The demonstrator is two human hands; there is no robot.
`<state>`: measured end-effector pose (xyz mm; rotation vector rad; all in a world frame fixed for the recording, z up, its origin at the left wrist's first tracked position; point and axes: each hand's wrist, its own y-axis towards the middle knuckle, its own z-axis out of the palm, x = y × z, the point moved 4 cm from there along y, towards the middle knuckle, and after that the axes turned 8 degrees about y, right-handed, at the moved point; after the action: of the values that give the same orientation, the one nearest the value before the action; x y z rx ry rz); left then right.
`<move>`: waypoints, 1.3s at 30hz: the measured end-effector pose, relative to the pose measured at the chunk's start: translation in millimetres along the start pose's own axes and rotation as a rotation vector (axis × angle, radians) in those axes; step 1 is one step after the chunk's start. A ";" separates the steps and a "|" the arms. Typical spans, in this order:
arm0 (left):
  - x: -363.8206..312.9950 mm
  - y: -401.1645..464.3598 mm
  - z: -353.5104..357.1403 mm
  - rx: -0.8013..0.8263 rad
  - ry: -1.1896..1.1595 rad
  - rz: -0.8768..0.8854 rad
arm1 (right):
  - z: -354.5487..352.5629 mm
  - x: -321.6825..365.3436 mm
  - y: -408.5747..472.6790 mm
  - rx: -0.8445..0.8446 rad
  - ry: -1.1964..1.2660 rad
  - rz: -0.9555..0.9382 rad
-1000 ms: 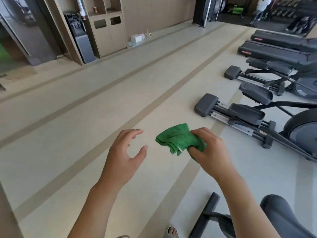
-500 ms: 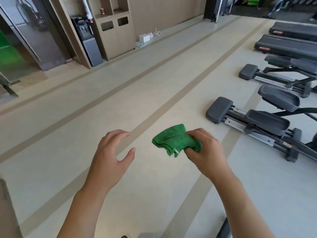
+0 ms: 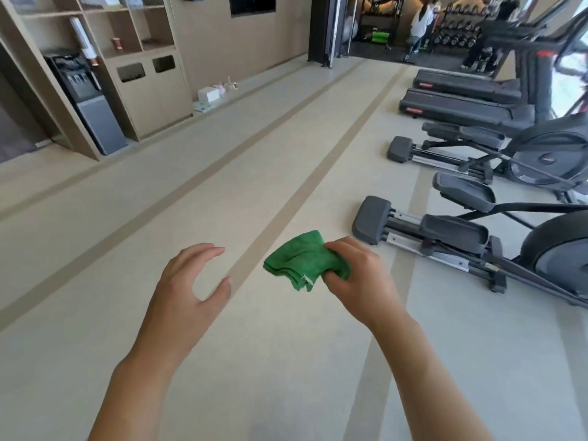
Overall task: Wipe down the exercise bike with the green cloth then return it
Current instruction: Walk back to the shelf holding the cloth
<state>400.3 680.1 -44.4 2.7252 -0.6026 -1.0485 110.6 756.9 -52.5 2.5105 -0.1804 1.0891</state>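
My right hand (image 3: 362, 278) grips a bunched green cloth (image 3: 300, 261) in mid-air over the floor, with the cloth sticking out to the left of my fingers. My left hand (image 3: 187, 288) hovers a short way to the left of the cloth, fingers relaxed and slightly curved, holding nothing. No exercise bike shows in this view.
Two elliptical trainers (image 3: 451, 237) (image 3: 477, 154) stand on the right, with treadmills (image 3: 461, 103) behind them. A wooden shelf unit (image 3: 149, 81) and a water dispenser (image 3: 89, 103) line the left wall. People stand by a dumbbell rack (image 3: 458, 33) far back. Beige floor stretches ahead.
The view has lifted and turned away from the dark seat at the lower right, which has left the frame. Both hands keep their pose, the cloth still in my right hand.
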 end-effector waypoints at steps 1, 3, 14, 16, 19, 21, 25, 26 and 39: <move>10.9 8.4 -9.4 -0.002 0.002 0.007 | 10.9 9.0 8.7 -0.011 -0.015 -0.004; 32.2 20.8 -26.0 -0.015 -0.001 0.011 | 34.3 26.5 24.3 -0.017 -0.033 -0.010; 126.2 88.3 -47.3 -0.056 -0.055 -0.081 | 123.9 60.8 128.5 0.100 -0.033 -0.071; 133.7 109.1 -41.1 -0.052 -0.051 -0.097 | 133.3 51.5 154.0 0.107 -0.017 -0.077; 143.7 149.3 -27.3 -0.061 -0.047 -0.123 | 146.9 32.3 198.6 0.125 0.008 -0.086; 147.1 179.9 -14.6 -0.073 -0.039 -0.134 | 152.8 16.9 232.6 0.144 0.025 -0.095; 140.0 245.3 12.7 -0.053 -0.009 -0.156 | 151.5 -16.2 305.4 0.157 0.057 -0.098; 137.0 262.0 19.4 -0.049 -0.001 -0.157 | 150.0 -24.5 323.2 0.156 0.066 -0.093; 148.6 407.2 94.1 0.067 0.091 -0.227 | 192.5 -123.9 465.5 0.247 0.196 0.003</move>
<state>310.5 247.8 -87.5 2.9357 -0.3256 -0.9586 29.1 248.9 -119.0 2.5924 0.0070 1.4267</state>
